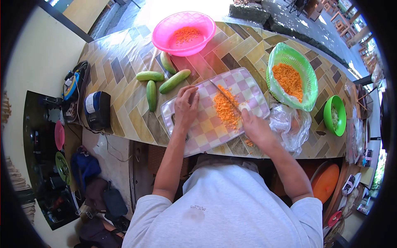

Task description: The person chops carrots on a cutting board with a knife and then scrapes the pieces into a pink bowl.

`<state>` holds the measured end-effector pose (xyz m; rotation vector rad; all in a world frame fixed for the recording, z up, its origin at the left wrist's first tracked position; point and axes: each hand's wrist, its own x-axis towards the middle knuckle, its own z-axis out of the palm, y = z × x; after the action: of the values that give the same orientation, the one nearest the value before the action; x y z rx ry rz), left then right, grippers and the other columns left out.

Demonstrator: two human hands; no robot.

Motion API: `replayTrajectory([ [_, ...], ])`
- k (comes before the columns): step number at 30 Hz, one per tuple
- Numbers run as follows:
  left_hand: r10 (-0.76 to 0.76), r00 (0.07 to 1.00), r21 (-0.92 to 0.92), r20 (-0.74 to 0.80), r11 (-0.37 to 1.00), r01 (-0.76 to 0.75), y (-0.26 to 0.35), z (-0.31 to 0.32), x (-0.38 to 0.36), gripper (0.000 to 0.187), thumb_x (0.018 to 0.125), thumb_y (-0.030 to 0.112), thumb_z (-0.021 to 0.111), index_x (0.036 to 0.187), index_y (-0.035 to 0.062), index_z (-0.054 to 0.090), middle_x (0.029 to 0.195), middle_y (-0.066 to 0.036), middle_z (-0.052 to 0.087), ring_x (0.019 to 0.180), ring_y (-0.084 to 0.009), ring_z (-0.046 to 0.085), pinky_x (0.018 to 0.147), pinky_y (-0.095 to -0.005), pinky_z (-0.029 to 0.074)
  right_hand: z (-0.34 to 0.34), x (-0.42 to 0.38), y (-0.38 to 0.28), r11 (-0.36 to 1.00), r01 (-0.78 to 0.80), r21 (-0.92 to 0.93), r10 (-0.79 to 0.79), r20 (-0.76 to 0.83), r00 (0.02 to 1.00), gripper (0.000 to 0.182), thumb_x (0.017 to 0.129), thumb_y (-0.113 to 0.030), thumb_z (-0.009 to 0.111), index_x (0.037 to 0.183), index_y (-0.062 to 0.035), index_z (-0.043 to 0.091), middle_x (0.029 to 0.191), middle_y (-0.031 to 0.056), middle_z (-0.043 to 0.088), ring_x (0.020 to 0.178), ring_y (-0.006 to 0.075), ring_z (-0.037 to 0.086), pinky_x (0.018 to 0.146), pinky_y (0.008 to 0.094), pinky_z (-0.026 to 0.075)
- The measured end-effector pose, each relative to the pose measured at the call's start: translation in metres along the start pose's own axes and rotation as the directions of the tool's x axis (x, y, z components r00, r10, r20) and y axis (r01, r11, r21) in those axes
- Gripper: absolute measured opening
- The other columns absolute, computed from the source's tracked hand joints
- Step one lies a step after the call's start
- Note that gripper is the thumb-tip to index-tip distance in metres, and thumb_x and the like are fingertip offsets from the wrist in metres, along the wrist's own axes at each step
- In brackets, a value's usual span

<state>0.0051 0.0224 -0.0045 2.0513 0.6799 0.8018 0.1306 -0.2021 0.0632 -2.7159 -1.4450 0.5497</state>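
A checkered cutting board (pixel 202 128) lies on the patterned table, with finely chopped orange pieces (pixel 226 108) heaped on it. My right hand (pixel 254 127) is closed round the handle of a knife (pixel 225 96), whose blade crosses the heap toward the upper left. On the board's left side rests my left hand (pixel 187 106), its fingers bent and apart, holding nothing. Several green cucumbers (pixel 175 81) lie beyond the board at the left. To the board's right stands a green basket (pixel 309 82), lined with plastic and holding more orange pieces (pixel 288 81).
At the table's far side is a pink basket (pixel 185 50) with orange bits. A clear plastic bag (pixel 294 126) touches the board's right side, and a green bowl (pixel 340 118) stands farther right. A black device (pixel 97 110) and cables occupy the left end.
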Motion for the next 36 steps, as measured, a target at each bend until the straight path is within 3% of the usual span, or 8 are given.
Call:
replayTrajectory([
  [6, -0.001, 1.000, 0.005, -0.001, 1.000, 0.001, 0.006, -0.002, 0.002, 0.020, 0.090, 0.011, 0.066, 0.108, 0.0023, 0.069, 0.114, -0.013, 0.065, 0.101, -0.0287, 0.066, 0.088, -0.0359, 0.053, -0.033, 0.002, -0.007, 0.999, 0.010, -0.030, -0.007, 0.097, 0.995, 0.016, 0.095, -0.010, 0.043, 0.108, -0.0011, 0.044, 0.082, 0.0253, 0.068, 0.077, 0.0422, 0.070, 0.066, 0.0532, 0.055],
  [9, -0.039, 0.999, -0.031, 0.006, 0.999, 0.039, 0.003, -0.001, 0.002, 0.019, 0.090, 0.010, 0.066, 0.107, 0.0024, 0.069, 0.114, -0.013, 0.065, 0.101, -0.0287, 0.066, 0.088, -0.0359, 0.053, 0.002, 0.003, 0.003, 1.000, 0.011, 0.015, -0.011, -0.003, 1.000, 0.016, 0.095, -0.010, 0.042, 0.108, -0.0010, 0.045, 0.083, 0.0256, 0.068, 0.078, 0.0419, 0.070, 0.066, 0.0523, 0.056],
  [13, 0.016, 1.000, 0.015, -0.017, 1.000, -0.016, 0.007, -0.003, 0.003, 0.019, 0.090, 0.010, 0.066, 0.107, 0.0022, 0.069, 0.114, -0.013, 0.066, 0.100, -0.0283, 0.067, 0.088, -0.0356, 0.053, -0.005, -0.003, -0.006, 1.000, -0.007, 0.015, 0.006, 0.047, 0.999, 0.017, 0.095, -0.009, 0.043, 0.109, -0.0008, 0.045, 0.084, 0.0252, 0.068, 0.078, 0.0412, 0.070, 0.067, 0.0520, 0.056],
  [16, 0.054, 0.998, 0.032, -0.013, 0.998, -0.054, -0.003, 0.000, 0.003, 0.018, 0.092, 0.005, 0.064, 0.108, -0.0004, 0.069, 0.115, -0.011, 0.066, 0.090, -0.0184, 0.069, 0.078, -0.0294, 0.056, -0.019, -0.004, -0.015, 0.999, -0.026, 0.027, 0.024, 0.061, 0.998, 0.019, 0.095, -0.009, 0.042, 0.111, -0.0006, 0.046, 0.083, 0.0248, 0.069, 0.079, 0.0404, 0.070, 0.067, 0.0517, 0.056],
  [18, 0.035, 0.999, 0.009, -0.011, 0.999, -0.035, -0.004, 0.000, 0.002, 0.018, 0.091, 0.004, 0.064, 0.108, -0.0007, 0.069, 0.115, -0.011, 0.066, 0.089, -0.0186, 0.069, 0.079, -0.0295, 0.056, 0.000, -0.006, -0.019, 0.998, -0.028, 0.056, 0.030, -0.036, 0.999, 0.020, 0.095, -0.010, 0.042, 0.112, -0.0003, 0.046, 0.082, 0.0245, 0.069, 0.079, 0.0399, 0.070, 0.067, 0.0514, 0.056],
  [24, 0.059, 0.998, 0.031, -0.013, 0.998, -0.058, -0.006, 0.000, 0.002, 0.019, 0.091, 0.004, 0.064, 0.109, -0.0008, 0.069, 0.115, -0.011, 0.066, 0.089, -0.0194, 0.070, 0.080, -0.0297, 0.056, -0.019, -0.002, -0.024, 0.997, -0.069, 0.046, 0.064, 0.095, 0.993, 0.025, 0.096, -0.010, 0.040, 0.118, 0.0012, 0.045, 0.083, 0.0244, 0.069, 0.080, 0.0413, 0.070, 0.069, 0.0517, 0.056],
  [30, 0.083, 0.996, 0.046, -0.037, 0.996, -0.081, -0.001, 0.001, 0.007, 0.019, 0.091, 0.004, 0.064, 0.109, -0.0006, 0.069, 0.115, -0.011, 0.066, 0.092, -0.0196, 0.069, 0.080, -0.0296, 0.056, 0.009, -0.006, -0.028, 0.992, -0.077, 0.099, 0.076, 0.008, 0.997, 0.027, 0.096, -0.010, 0.040, 0.120, 0.0013, 0.044, 0.086, 0.0258, 0.069, 0.080, 0.0425, 0.070, 0.069, 0.0528, 0.055],
  [36, 0.044, 0.999, 0.023, -0.014, 0.999, -0.044, -0.002, -0.001, 0.001, 0.019, 0.091, 0.004, 0.064, 0.109, -0.0009, 0.069, 0.115, -0.011, 0.065, 0.092, -0.0196, 0.069, 0.080, -0.0292, 0.057, 0.000, -0.007, -0.033, 0.990, -0.087, 0.115, 0.081, 0.059, 0.995, 0.031, 0.095, -0.010, 0.044, 0.121, 0.0055, 0.043, 0.087, 0.0272, 0.069, 0.080, 0.0428, 0.070, 0.071, 0.0518, 0.056],
])
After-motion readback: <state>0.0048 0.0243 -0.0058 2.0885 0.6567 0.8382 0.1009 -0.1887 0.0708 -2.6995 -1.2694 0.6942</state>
